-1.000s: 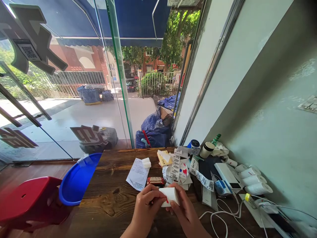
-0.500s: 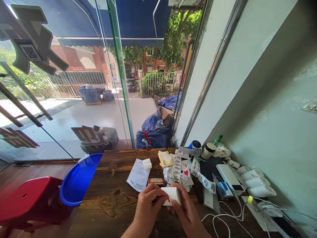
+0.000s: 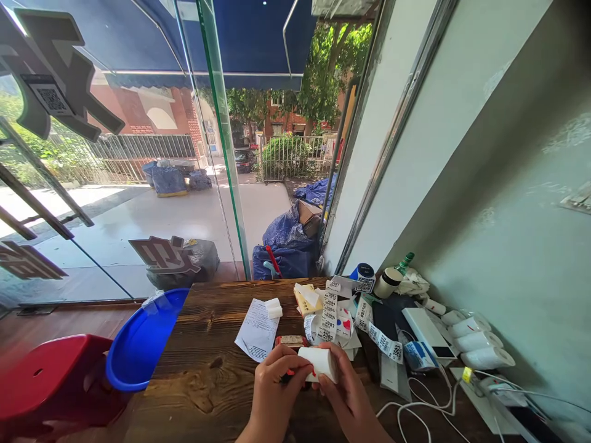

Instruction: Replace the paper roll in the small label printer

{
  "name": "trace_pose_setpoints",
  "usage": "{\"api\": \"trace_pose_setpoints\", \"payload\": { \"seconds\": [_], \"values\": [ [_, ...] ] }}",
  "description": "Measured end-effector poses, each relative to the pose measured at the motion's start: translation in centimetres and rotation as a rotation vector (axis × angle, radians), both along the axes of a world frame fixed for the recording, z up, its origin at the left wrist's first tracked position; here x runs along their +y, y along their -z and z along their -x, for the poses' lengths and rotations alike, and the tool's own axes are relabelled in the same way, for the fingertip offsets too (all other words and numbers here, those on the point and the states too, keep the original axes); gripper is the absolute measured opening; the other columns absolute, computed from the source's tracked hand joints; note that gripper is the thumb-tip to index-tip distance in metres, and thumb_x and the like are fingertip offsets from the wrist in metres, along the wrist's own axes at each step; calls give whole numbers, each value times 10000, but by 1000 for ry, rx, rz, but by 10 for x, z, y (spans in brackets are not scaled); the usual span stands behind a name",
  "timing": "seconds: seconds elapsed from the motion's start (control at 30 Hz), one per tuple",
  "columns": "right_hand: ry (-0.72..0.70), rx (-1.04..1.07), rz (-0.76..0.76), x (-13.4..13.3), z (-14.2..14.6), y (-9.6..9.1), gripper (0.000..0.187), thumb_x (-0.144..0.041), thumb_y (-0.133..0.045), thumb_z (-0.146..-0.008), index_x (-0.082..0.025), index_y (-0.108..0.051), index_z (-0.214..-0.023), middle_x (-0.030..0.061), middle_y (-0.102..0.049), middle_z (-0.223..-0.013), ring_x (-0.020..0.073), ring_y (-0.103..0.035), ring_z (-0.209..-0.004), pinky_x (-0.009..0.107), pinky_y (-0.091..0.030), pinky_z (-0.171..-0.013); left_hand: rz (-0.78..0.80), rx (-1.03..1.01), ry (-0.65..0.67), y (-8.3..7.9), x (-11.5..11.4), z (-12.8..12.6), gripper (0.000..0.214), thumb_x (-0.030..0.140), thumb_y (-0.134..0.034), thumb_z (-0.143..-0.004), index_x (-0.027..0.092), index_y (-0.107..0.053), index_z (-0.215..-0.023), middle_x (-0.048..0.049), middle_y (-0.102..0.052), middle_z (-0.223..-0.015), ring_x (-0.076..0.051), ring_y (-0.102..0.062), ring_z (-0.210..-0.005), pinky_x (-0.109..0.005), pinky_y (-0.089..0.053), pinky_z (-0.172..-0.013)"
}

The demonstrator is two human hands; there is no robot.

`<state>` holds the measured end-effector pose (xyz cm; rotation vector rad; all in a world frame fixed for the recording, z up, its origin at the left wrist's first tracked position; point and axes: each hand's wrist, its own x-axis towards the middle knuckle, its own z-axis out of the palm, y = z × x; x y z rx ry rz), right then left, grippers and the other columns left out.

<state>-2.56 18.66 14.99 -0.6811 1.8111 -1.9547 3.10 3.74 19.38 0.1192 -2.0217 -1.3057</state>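
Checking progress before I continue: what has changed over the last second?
Little: a bit of red now shows within the left grip. Nothing was visibly taken or released. That grip still pinches at the white paper roll; the right grip still holds it. The numbered label strip stayed put.

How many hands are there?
2. The left hand is at the left end of the white roll, and the right hand holds its right end, both above the wooden table.
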Motion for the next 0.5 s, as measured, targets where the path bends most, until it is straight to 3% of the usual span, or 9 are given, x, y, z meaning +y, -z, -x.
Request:
{"api": "trace_pose_setpoints", "payload": {
  "seconds": [0.1, 0.37, 0.5],
  "values": [
    [-27, 20, -25, 2, 4, 7, 382, -463, -479, -961, -322, -406, -1309, 92, -474, -1426, 270, -538, -1208, 328, -554, -860, -10, -64, 4, -1, 0, 0, 231, 358, -672, -835, 197, -714, -675, -9, -644, -634, -109, -600, -561, -164, -498, -536],
    [-55, 124, -114, -1, 11, 1, 389, -453, -426, -978, -287, -357, -1323, 134, -505, -1356, 287, -558, -1174, 375, -539, -901, -154, -116, 63, 1, -8, 6, 81, 281, -727, -764, 223, -751, -714, -10, -665, -676, -111, -615, -580, -161, -499, -539],
    [-52, 281, -251, 4, 14, -5, 369, -424, -417, -984, -302, -362, -1327, 110, -502, -1390, 283, -497, -1261, 399, -442, -1043, -72, -182, 141, -4, -14, 5, 110, 231, -672, -815, 204, -731, -726, -15, -636, -710, -113, -601, -630, -165, -486, -569]
  ]
}}
